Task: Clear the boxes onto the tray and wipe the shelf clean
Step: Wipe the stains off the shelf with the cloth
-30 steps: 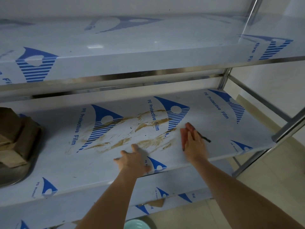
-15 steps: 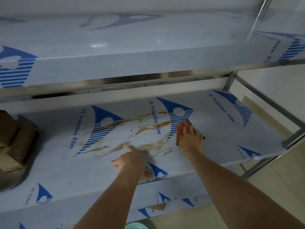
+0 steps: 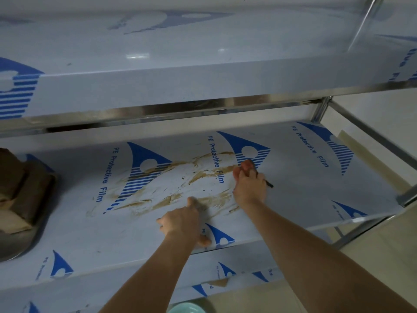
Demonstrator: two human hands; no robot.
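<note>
The middle shelf (image 3: 304, 188) is covered in white film with blue logos and smeared with brown stains (image 3: 203, 175) across its centre. My right hand (image 3: 249, 186) presses an orange-red cloth (image 3: 247, 165) flat onto the right end of the stains. My left hand (image 3: 182, 220) rests palm down near the shelf's front edge, fingers spread, holding nothing. At the far left, brown cardboard boxes (image 3: 20, 190) sit stacked on a metal tray (image 3: 18, 247).
An upper shelf (image 3: 180, 82) overhangs closely above. Steel posts and rails (image 3: 365, 129) frame the right end. A lower shelf (image 3: 135, 288) shows below, and a pale green bowl rim (image 3: 187, 308) lies at the bottom edge.
My right hand has slid the cloth away from me and slightly left, into the stains. My left hand stays planted on the shelf. The view has shifted a little.
</note>
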